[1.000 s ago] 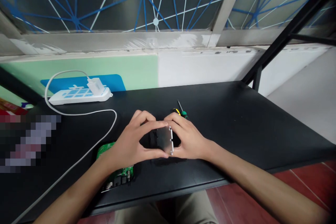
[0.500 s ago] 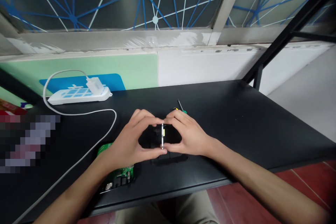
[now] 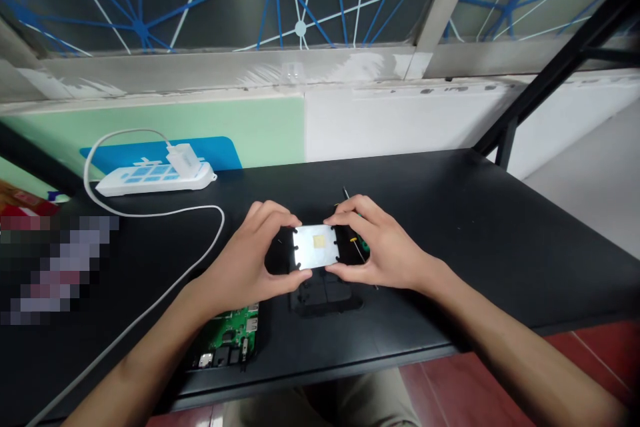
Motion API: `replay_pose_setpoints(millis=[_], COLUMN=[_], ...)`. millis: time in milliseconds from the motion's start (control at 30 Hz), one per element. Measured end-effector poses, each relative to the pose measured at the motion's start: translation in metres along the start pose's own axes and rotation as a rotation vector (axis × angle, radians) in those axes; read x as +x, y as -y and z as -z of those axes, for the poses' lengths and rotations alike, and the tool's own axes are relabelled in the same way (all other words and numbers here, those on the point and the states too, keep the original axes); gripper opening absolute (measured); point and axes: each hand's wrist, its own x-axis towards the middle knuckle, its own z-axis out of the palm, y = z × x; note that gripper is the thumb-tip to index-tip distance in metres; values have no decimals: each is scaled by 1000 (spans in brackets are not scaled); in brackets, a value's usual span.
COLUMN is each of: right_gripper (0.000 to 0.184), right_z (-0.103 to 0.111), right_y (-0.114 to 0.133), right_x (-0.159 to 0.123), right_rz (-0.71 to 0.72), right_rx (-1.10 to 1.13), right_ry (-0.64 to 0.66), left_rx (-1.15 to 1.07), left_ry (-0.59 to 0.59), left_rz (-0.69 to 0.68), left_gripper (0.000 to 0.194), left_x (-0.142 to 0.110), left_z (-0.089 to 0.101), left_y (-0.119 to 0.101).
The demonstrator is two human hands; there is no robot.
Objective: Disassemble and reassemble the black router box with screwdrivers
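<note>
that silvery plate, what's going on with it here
A person holds the silvery plate over the black desk, the left grip and the right grip each pinching its upper and lower edges. A small yellowish square shows on the side facing the camera. A flat dark piece lies on the desk just nearer the person. A green circuit board sits to the left, partly behind the left forearm, and what look like screwdrivers are partly hidden by the right grip.

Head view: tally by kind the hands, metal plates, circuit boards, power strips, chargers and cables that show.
Hands: 2, left hand and right hand
Metal plate: 1
Circuit board: 1
Power strip: 1
Charger: 1
Cable: 1
Total: 7
</note>
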Motion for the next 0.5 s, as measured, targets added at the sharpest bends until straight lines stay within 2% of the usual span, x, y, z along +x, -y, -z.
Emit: replay_pose_setpoints(millis=[367, 500], right_gripper=[54, 51], right_z=[4, 4], right_y=[1, 1], right_x=[1, 0], right_rz=[-31, -59], right_rx=[65, 57], right_ry=[250, 324], left_rx=[57, 50], left_ry=[324, 345], left_rz=[181, 205], left_gripper=[38, 36], left_x=[1, 1], left_z=[-6, -11], left_y=[-6, -6])
